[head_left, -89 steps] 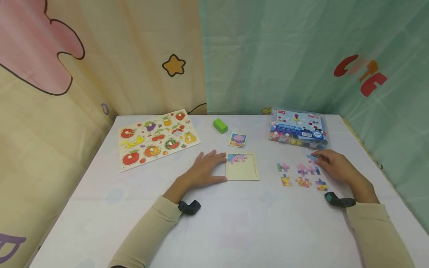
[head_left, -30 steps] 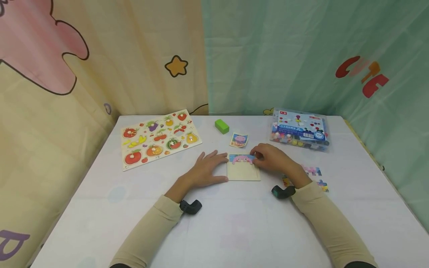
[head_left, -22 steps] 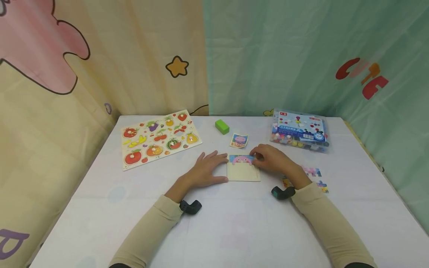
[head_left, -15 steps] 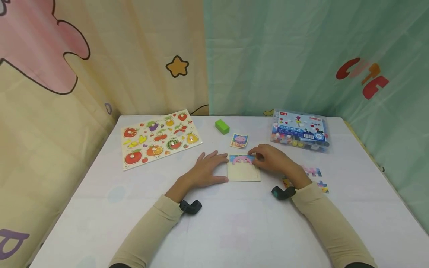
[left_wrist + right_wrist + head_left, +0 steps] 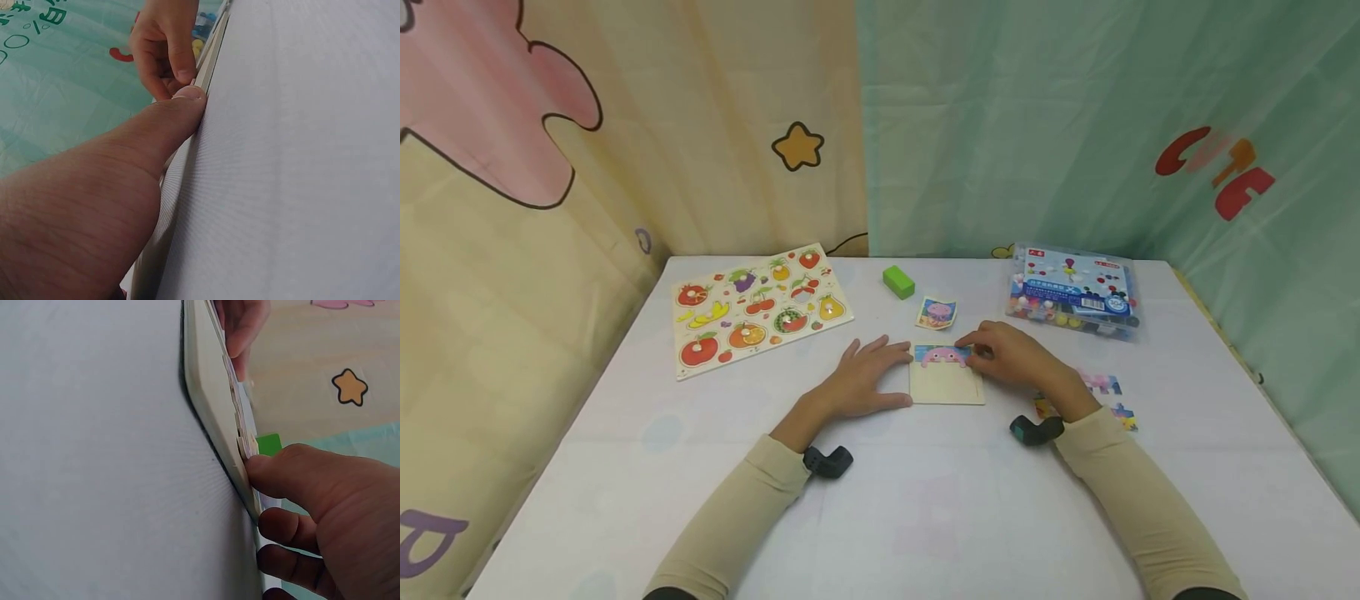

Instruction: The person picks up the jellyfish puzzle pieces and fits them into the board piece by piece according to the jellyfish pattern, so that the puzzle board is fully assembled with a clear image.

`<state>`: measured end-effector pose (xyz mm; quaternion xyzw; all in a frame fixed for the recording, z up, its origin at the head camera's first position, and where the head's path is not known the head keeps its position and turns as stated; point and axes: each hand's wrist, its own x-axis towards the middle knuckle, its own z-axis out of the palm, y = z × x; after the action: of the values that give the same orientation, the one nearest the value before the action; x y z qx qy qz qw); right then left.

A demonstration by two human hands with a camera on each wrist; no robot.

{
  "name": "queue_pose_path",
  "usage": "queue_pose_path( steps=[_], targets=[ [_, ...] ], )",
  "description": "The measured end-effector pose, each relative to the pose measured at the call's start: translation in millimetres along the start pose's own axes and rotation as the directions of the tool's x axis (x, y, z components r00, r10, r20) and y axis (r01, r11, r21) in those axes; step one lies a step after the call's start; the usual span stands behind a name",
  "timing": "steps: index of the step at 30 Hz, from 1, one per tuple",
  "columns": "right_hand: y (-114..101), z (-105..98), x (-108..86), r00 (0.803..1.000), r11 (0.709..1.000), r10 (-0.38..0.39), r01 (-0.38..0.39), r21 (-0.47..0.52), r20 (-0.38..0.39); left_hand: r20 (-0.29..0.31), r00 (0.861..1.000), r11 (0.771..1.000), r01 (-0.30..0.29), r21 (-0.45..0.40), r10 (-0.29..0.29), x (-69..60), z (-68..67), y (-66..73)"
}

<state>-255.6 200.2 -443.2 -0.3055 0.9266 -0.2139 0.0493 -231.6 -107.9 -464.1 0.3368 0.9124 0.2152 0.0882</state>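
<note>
A square wooden puzzle board (image 5: 946, 387) lies on the table, with joined puzzle pieces (image 5: 936, 356) showing a pink face along its far edge. My left hand (image 5: 861, 385) rests flat beside the board, straight fingers and thumb touching its left edge. At the far right corner, my right hand (image 5: 1011, 357) pinches a puzzle piece with curled thumb and index finger; the fingers mostly cover it. In the right wrist view the thumb (image 5: 269, 475) presses on the piece at the board's edge. Loose puzzle pieces (image 5: 1103, 384) lie to the right, partly hidden by the right wrist.
Behind the board lie a small picture card (image 5: 936, 313) and a green block (image 5: 898, 282). A fruit puzzle board (image 5: 763, 310) is at the back left. At the back right sits a clear plastic box (image 5: 1072, 292) of colored parts. Curtains stand behind the table.
From the loose pieces, my right hand has moved left to the board's far right corner with a puzzle piece. Lately its fingers have shifted only slightly. My left hand has stayed put.
</note>
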Motion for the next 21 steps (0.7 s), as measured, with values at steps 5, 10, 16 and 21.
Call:
queue_pose_path(
  steps=[5, 10, 16, 21],
  targets=[
    [-0.4, -2.2, -0.6, 1.0, 1.0, -0.006, 0.006, 0.016, -0.005, 0.001, 1.0, 1.0, -0.003, 0.002, 0.003, 0.4, -1.2, 0.1],
    [0.4, -2.1, -0.6, 1.0, 1.0, -0.003, 0.003, 0.022, -0.006, -0.001, 1.0, 1.0, -0.005, 0.002, 0.005, 0.6, -1.4, 0.2],
    [1.2, -0.4, -1.7, 1.0, 1.0, -0.02, 0.02, 0.018, -0.01, 0.003, 1.0, 1.0, 0.003, 0.006, -0.003, 0.4, 0.3, 0.3],
    [0.0, -1.3, -2.4, 0.999, 1.0, -0.027, 0.027, 0.016, -0.022, 0.004, 1.0, 1.0, 0.006, 0.013, -0.006, 0.1, 0.1, 0.6]
  ],
)
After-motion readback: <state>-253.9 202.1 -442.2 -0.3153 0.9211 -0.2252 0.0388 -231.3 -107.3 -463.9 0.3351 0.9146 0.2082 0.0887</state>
